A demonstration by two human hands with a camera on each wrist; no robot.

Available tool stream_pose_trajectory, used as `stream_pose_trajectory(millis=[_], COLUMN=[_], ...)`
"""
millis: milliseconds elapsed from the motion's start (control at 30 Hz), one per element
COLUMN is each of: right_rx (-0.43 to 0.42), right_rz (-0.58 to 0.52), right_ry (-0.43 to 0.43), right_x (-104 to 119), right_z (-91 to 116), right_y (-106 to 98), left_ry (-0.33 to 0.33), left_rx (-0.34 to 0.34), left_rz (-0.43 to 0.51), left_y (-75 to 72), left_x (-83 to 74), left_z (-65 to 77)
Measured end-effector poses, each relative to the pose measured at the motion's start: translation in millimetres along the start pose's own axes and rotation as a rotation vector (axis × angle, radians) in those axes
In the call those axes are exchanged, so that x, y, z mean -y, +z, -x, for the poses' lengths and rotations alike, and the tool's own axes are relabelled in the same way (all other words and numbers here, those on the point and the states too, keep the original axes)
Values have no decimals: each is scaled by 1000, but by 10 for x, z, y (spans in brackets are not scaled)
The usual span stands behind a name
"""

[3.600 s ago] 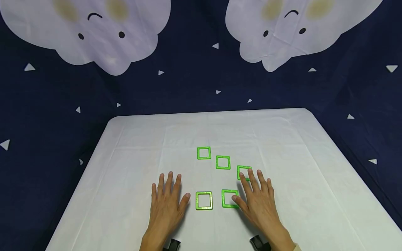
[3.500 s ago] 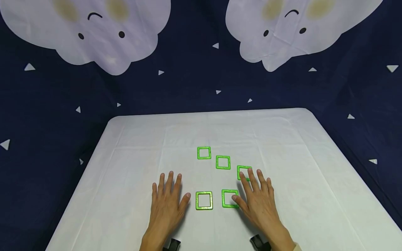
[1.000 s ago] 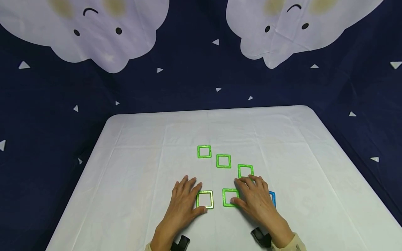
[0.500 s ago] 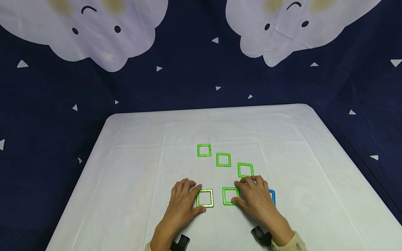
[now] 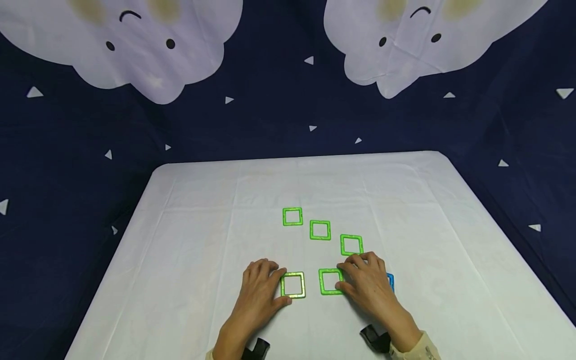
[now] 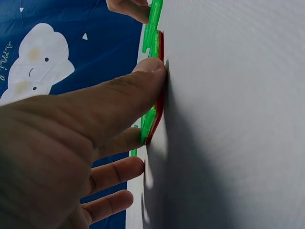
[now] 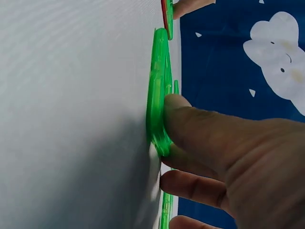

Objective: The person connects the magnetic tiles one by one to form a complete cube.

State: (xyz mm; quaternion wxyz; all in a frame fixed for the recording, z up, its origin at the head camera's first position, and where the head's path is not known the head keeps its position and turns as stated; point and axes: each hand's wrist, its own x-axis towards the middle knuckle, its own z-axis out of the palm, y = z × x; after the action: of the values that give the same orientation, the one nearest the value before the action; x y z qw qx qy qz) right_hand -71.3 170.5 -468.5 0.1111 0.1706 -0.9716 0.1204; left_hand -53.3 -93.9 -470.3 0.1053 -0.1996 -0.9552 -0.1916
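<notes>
Across a white-covered tabletop [image 5: 202,225], we find a person at work on two green squares lying side by side, a gap between them. The left grip [image 5: 259,291] pinches the left near square [image 5: 303,285] by its left side, thumb at the near edge and forefinger at the far corner; from the left wrist we see a red layer [image 6: 161,40] on its underside. The right grip [image 5: 368,284] pinches the right near square [image 5: 321,283] by its right side, between thumb and forefinger. Beyond, three more green squares run diagonally: a far square [image 5: 284,216], a middle square [image 5: 311,230] and a third square [image 5: 342,244], just beside the right grip; whether they touch, we cannot tell. A blue piece [image 5: 392,282] peeks out past that grip, mostly hidden. We judge the step in hand to be taking hold of both near squares; the next move calls for firm, even pinches and keeping clear of the third square.
</notes>
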Motion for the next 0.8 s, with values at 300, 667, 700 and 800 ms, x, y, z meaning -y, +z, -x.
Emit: stream_pose_trajectory(millis=[300,667,700,800], right_rx=[-8,-89,-98,-123], right_rz=[-16,-52,-58,-75], right_ry=[19,10,6,-5], right_x=[-10,-37,-40,-46], right_z=[-11,-4,-5,-9], right_y=[25,47,47,47], left_ry=[-20,-6,-6,-14], left_rx=[11,-11,-12,-1], left_rz=[6,4,5,12], left_y=[-12,-19,-20,-24], left_x=[19,38,37,36], left_z=[18,48,49,48])
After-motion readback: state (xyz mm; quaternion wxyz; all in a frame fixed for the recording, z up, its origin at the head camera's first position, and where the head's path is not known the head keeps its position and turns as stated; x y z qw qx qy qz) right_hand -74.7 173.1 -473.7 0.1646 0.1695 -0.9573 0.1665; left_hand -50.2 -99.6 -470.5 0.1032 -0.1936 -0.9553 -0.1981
